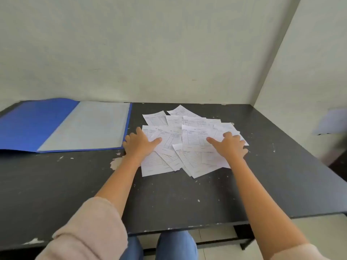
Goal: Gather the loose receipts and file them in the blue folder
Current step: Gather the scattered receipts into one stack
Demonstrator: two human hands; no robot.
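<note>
Now: both hands flat on the scattered receipts

Plainly a bare corner. A pale, scuffed back wall [150, 53] stands at 12 o'clock and a second pale side wall [309, 72] closes in at 2 o'clock. A blurred sheet of paper [332, 121] hangs on it, too soft to read. Against both walls sits a dark grey table [169, 194]. Its top is speckled with white flecks and scratches, and a larger chipped patch [115, 163] shows lighter material at 8 o'clock of the papers. The near edge is chipped too, and a dark frame rail [221, 242] runs beneath it over a light floor [315, 228].

The receipts [191, 132] lie in a loose, overlapping fan toward 1 o'clock of the table's middle. They are white slips printed with tables, their corners pointing every way. The left hand [139, 145] rests palm down on the pile's 9 o'clock side, fingers straight and spread, thumb angled toward the middle. The right hand [230, 147] lies palm down on the 3 o'clock side, likewise spread, thumb pointing inward.

The blue folder [33, 124] lies open and flat at 10 o'clock, its right edge just beside the receipts and the left hand. A pale translucent sheet [88, 124] covers its right half. A pinkish sleeve [90, 231] covers the left arm near the elbow, and blue-jeaned knees [176, 244] show below the table edge at 6 o'clock.
</note>
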